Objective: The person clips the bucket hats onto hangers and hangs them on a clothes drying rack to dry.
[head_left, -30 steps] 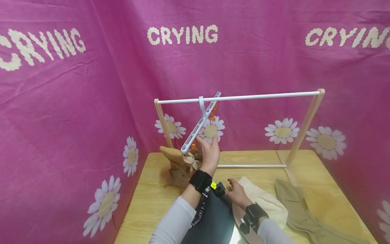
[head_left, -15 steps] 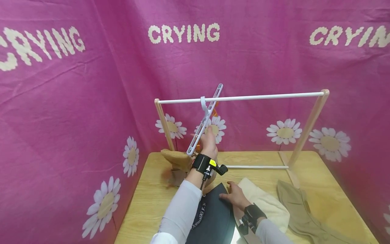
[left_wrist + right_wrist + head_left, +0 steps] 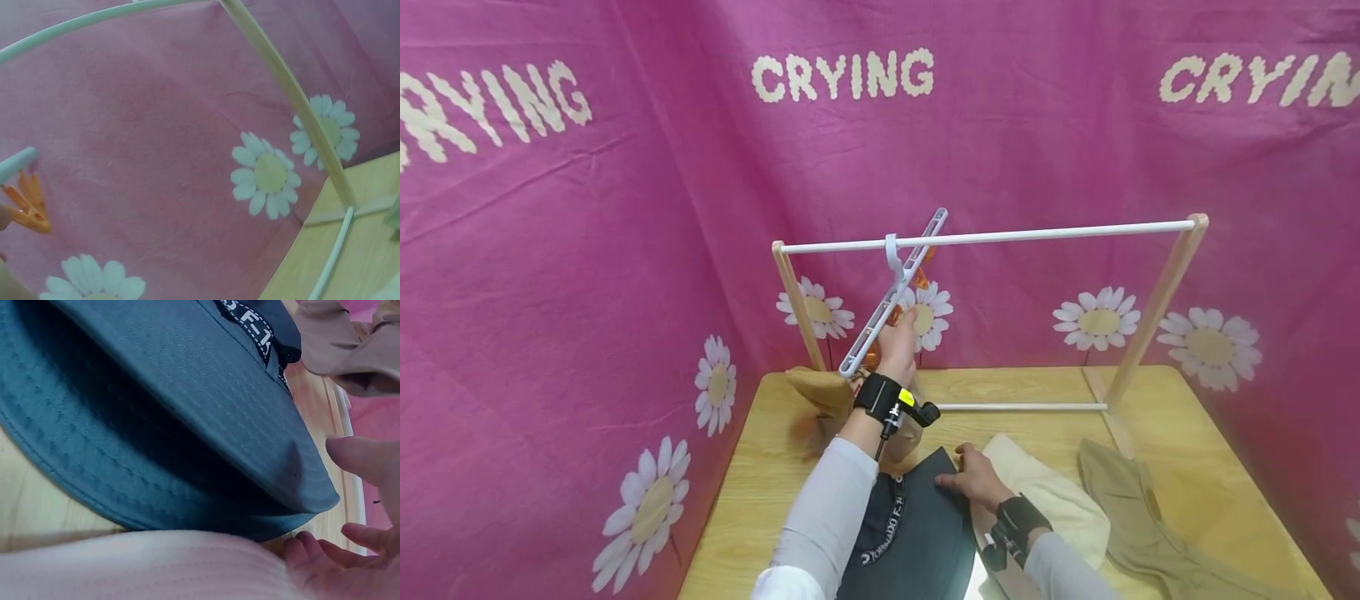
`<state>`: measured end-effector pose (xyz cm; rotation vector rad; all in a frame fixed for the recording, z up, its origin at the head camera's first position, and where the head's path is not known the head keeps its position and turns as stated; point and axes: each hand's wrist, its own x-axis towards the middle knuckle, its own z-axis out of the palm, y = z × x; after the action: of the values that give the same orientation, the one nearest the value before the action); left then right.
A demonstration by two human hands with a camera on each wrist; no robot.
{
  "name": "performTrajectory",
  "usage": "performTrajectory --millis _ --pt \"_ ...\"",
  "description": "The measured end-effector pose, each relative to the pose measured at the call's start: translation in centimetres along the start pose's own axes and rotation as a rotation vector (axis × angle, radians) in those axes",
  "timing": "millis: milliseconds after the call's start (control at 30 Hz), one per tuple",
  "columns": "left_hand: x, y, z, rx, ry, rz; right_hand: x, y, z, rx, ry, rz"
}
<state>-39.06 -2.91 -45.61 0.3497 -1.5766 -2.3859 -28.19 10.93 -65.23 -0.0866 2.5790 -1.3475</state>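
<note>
Your left grip [image 3: 897, 346], its hold unclear, is at the hanger [image 3: 891, 296] where a brown hat [image 3: 823, 388] seems hung; your right grip [image 3: 981, 479], fingers loose, nears the unhung dark hat [image 3: 921, 533].

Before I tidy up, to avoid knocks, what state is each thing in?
Rack: standing upright.
White hanger: hooked on the rack.
Orange clips: hanging from the hanger.
Dark hat: brim folded over.
Cream fabric: lying on the table.
Khaki fabric: lying likewise.
Tan item: mostly hidden, state unclear.
Left hand: raised beside the hanger, grip unclear.
Right hand: by the dark hat, fingers loose.
</note>
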Motion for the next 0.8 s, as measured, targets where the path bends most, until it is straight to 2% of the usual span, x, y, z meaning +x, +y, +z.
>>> performTrajectory --millis 133,300,533,667,800 --pt "0.3 0.8 -0.9 0.117 -0.023 -0.02 0.2 -0.6 0.1 -0.002 0.0 0.009" --pt "0.7 1.6 -1.9 0.207 -0.136 -0.07 0.8 -1.0 0.5 -0.018 0.011 0.056" --pt "0.8 2.7 -3.1 0.257 -0.308 -0.239 1.7 -0.5 2.6 -0.249 0.085 0.082" --pt "0.8 3.4 -3.2 0.286 -0.342 -0.286 1.9 -1.0 3.5 -0.311 0.12 0.092" --pt "0.8 4.3 -3.2 0.349 -0.342 -0.302 2.1 -1.8 3.9 -0.347 0.139 0.107"
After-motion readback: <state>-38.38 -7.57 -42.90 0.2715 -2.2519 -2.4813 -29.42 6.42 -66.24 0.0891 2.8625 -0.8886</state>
